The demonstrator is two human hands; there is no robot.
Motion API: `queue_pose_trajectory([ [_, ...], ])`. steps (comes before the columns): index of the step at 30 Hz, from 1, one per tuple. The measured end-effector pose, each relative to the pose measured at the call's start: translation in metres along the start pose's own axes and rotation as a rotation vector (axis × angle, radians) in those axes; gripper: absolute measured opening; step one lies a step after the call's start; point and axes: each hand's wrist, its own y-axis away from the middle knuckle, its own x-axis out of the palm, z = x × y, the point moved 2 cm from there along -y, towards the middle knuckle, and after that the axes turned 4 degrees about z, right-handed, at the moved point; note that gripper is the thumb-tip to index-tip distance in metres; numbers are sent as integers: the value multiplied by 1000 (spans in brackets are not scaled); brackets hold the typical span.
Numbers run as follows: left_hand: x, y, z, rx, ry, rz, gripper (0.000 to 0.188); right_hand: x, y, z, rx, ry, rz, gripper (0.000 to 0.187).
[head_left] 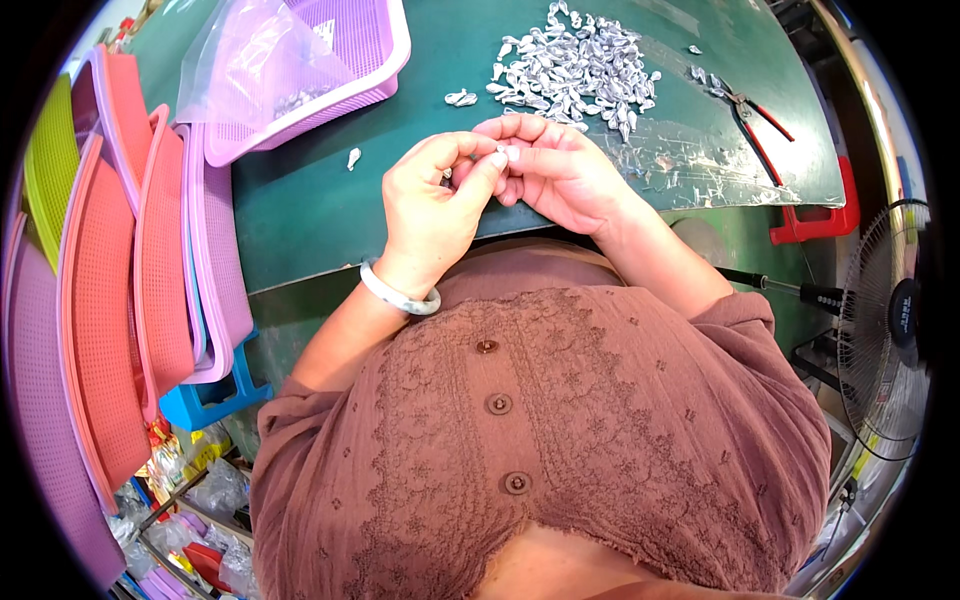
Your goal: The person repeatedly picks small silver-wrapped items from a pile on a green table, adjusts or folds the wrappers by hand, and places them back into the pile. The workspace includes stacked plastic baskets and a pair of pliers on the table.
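My left hand [432,200] and my right hand [572,178] meet above the table's near edge, fingertips touching. Both are closed in a pinch around something tiny and pale, mostly hidden by the fingers. Just beyond them lies a heap of small silver-grey teardrop-like pieces [575,75]. A few similar pieces [461,98] sit apart, left of the heap, and a single one [354,158] rests farther left. Pliers [748,110] with red handles lie open at the right, a few grey pieces beside their jaws. A pale bangle circles my left wrist.
On the green table [300,220], a purple basket [375,85] with a clear plastic bag [265,60] stands at the far left. Stacked coral, purple and green baskets [105,300] crowd the left side. A red stool [820,225] and a fan [880,320] are at the right.
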Motion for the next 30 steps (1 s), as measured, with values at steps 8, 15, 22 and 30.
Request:
queue_pose_trajectory([
  [8,0,-2,12,-160,149,1,10,-32,26,74,-445,719,-416,20],
  [15,1,-3,14,-311,388,42,10,-113,63,161,-476,2085,-1094,22],
  [22,0,-3,16,-314,369,52,10,-78,46,133,-573,2217,-805,25],
  [30,-2,-2,17,-324,407,52,10,-3,5,52,-556,1875,-185,30],
])
